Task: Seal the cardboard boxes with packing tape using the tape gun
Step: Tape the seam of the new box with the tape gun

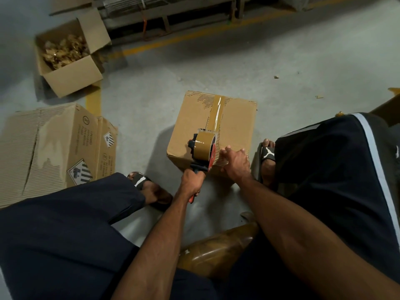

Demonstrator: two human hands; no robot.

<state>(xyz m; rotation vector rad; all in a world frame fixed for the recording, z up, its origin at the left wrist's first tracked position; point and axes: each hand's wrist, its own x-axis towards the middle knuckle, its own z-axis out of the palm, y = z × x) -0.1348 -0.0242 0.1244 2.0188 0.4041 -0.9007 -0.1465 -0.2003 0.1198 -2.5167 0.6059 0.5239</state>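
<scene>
Down on the concrete floor [281, 57], between the person's two sandalled feet, sat the cardboard box [212, 131] getting sealed. A strip of brown tape [217, 111] ran along its top seam from the far edge back to the tape gun [202, 148], which sat on the box's near part, close to the near edge. The left hand [192, 182] had its grip wrapped tight round the gun's handle, just off the box's near side. The right hand [236, 163] was pressed on the top near the front right corner, fingers mostly straight and spread, not grasping anything.

Room-wise: open floor stretched past the far side of the box and out to the right. On the left, well apart, an open box [69, 59] held crumpled brown stuff, and nearer lay a flattened carton [54, 146] with hazard labels, its edge just beside the left knee. A yellow floor line [184, 35] ran along the back, in front of some pallets [168, 14]. Right under the arms, between the knees, was a tape-wrapped brown bundle [218, 247].
</scene>
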